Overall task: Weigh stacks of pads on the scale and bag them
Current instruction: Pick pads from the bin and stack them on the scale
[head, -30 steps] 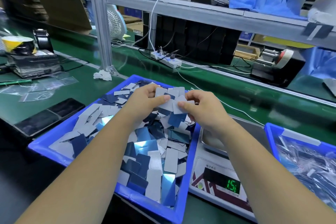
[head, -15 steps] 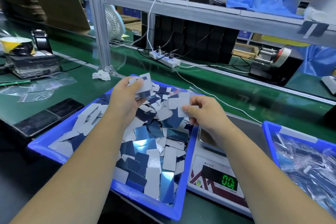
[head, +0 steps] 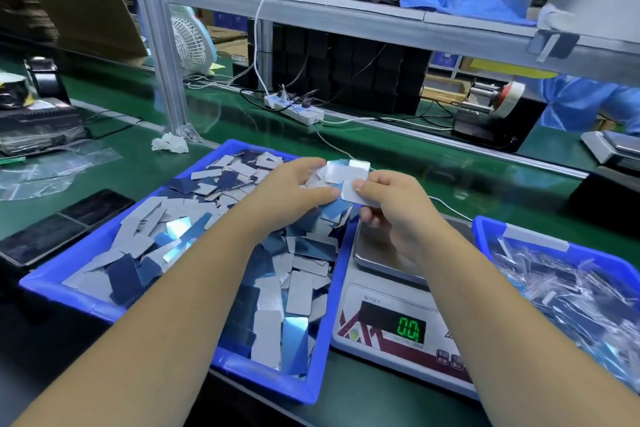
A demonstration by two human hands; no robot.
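Observation:
A blue bin (head: 69, 274) in front of me is full of loose grey and shiny blue pads (head: 298, 284). Over its far right corner my left hand (head: 294, 191) and my right hand (head: 398, 204) meet on a small fanned stack of pads (head: 346, 177). Both hands pinch the stack, thumbs on top. The scale (head: 388, 319) stands right of the bin, under my right wrist. Its steel pan (head: 374, 253) looks bare where it shows, and the green display reads about 0.0. Part of the pan is hidden by my right arm.
A second blue bin (head: 540, 243) with filled clear bags sits at the right edge. Loose clear bags (head: 41, 170) and a black tray (head: 59, 225) lie to the left. A metal post (head: 162, 55), a power strip (head: 294, 111) and a tape dispenser (head: 491, 107) stand behind.
My left hand, which was raised with a few pads over the bin, has come right and joined them to the pads in my right hand. The scale display dropped from 15 to about zero.

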